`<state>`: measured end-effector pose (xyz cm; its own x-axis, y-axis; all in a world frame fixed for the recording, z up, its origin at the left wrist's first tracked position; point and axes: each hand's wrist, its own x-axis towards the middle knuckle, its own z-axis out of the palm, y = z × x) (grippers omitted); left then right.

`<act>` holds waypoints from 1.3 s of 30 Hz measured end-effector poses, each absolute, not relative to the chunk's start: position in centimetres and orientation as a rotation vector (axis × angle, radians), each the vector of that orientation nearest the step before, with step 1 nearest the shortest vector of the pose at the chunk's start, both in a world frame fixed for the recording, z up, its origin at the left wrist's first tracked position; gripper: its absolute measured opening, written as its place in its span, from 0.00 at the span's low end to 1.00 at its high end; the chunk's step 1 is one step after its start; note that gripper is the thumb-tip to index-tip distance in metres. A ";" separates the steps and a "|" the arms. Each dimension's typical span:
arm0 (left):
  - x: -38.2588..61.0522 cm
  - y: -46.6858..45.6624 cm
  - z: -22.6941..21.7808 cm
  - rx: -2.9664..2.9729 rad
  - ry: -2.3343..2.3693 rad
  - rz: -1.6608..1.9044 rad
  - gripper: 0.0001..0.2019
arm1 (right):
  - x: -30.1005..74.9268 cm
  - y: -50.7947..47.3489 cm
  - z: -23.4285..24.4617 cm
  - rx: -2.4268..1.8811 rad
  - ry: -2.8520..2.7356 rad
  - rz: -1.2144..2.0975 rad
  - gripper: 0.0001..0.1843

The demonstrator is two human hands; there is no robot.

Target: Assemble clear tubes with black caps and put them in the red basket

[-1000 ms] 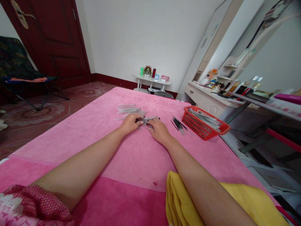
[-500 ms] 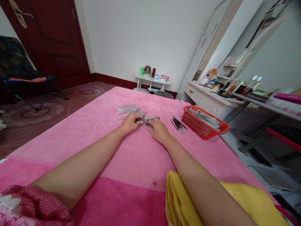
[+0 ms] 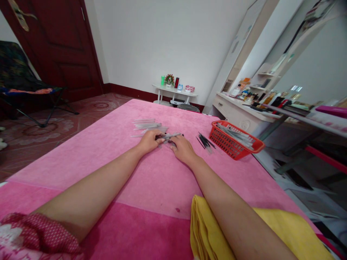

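My left hand (image 3: 149, 141) is closed by pinching on the left end of a slim grey pen-like stick (image 3: 172, 136). Curled around its other side, near the dark tip, are the fingers of my right hand (image 3: 184, 148). Both hands rest low over the pink cloth (image 3: 151, 177). Just beyond my left hand lies a loose pile of translucent grey sticks (image 3: 148, 125). A small bunch of black slender pieces (image 3: 206, 141) with pale ends lies to the right of my right hand. The fingertips are partly hidden, and the stick's exact kind is too small to make out.
A red plastic basket (image 3: 225, 144) holding more grey sticks stands at the right edge. Folded yellow cloth (image 3: 206, 231) lies under my right forearm. Beyond are a low white table (image 3: 173, 90), a cluttered dressing table (image 3: 244, 108) and a folding chair (image 3: 24, 86).
Hardly anything differs. Both hands keep their place around the stick, and the camera view has shifted very slightly.
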<state>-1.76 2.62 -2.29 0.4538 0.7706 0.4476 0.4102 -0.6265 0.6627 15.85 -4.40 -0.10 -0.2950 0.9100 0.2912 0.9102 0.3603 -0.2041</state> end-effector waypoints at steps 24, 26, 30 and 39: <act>-1.8 3.1 -2.9 2.236 0.952 1.041 0.10 | 16.1 -4.2 -0.4 -1.550 -2.239 0.026 0.13; -1.9 3.1 -2.9 2.243 0.964 1.037 0.10 | 16.1 -4.2 -0.5 -1.545 -2.238 0.027 0.12; -1.9 3.2 -3.0 2.250 0.963 1.036 0.10 | 16.1 -4.1 -0.6 -1.539 -2.229 0.032 0.12; -1.9 3.1 -2.9 2.248 0.973 1.032 0.11 | 16.1 -4.1 -0.6 -1.531 -2.224 0.017 0.13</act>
